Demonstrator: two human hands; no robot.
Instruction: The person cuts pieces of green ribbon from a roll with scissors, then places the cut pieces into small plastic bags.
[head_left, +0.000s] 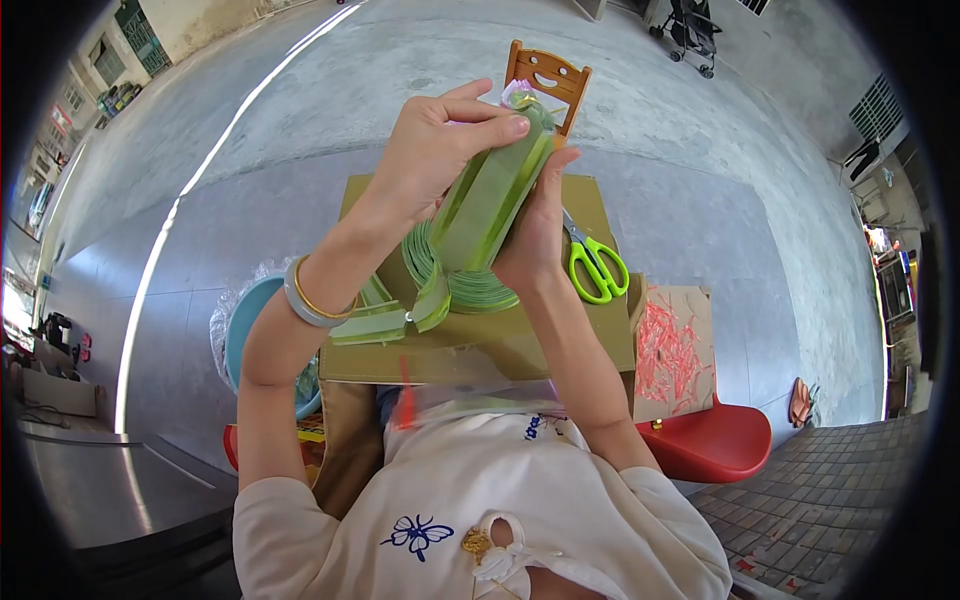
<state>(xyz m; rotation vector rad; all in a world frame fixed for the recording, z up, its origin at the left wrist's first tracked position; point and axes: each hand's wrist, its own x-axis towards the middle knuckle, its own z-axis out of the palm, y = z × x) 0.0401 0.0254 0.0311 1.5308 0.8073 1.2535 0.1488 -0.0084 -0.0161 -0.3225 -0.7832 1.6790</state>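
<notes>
A bundle of green ribbon-like strips is held upright above a small olive table, with a pink and white piece at its top. My left hand pinches the bundle near the top, thumb pressed on its front. Round the right side and lower part of the bundle my right hand is wrapped, its thumb up along the edge. Below lies a coil of green ribbon, partly hidden by the bundle. A folded green strip rests at the table's left front. Green-handled scissors lie right of my right hand.
A blue basin with plastic film stands left of the table. On the right, a cardboard piece bears many pink strips above a red seat. A wooden chair stands beyond the table, and a stroller farther back.
</notes>
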